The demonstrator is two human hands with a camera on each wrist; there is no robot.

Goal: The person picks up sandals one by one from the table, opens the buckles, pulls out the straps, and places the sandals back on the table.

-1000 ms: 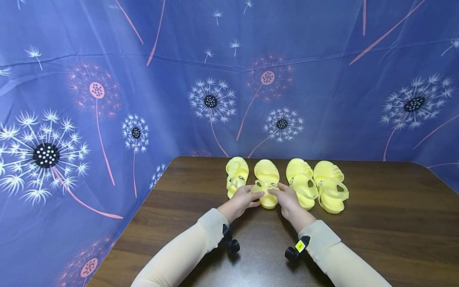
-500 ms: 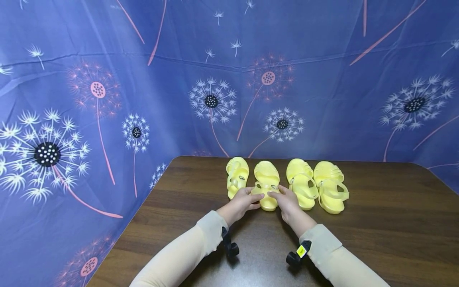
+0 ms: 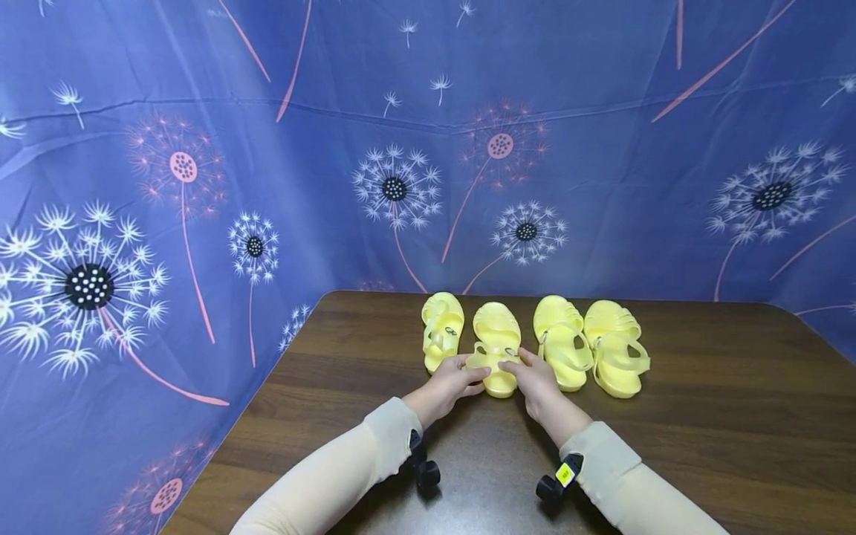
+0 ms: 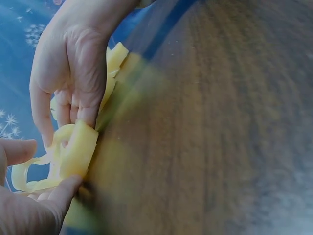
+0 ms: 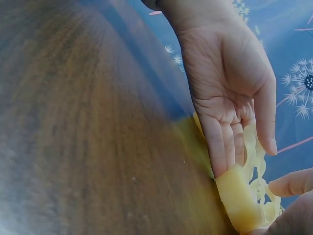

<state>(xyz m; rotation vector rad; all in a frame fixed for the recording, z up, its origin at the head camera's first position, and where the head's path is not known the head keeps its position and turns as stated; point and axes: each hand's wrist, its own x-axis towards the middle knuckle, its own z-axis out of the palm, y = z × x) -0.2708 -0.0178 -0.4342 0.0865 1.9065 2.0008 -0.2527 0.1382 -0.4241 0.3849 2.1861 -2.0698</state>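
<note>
Four yellow sandals (image 3: 558,333) (head view only)

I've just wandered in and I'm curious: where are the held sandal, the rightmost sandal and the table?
Held sandal (image 3: 497,348): head view, around its middle.
Rightmost sandal (image 3: 610,348): head view, around its middle.
Table (image 3: 729,423): head view, wooden top, right side.

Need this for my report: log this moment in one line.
left hand: grips yellow sandal | right hand: grips same sandal | other sandals on table: one to left, two to right
</note>
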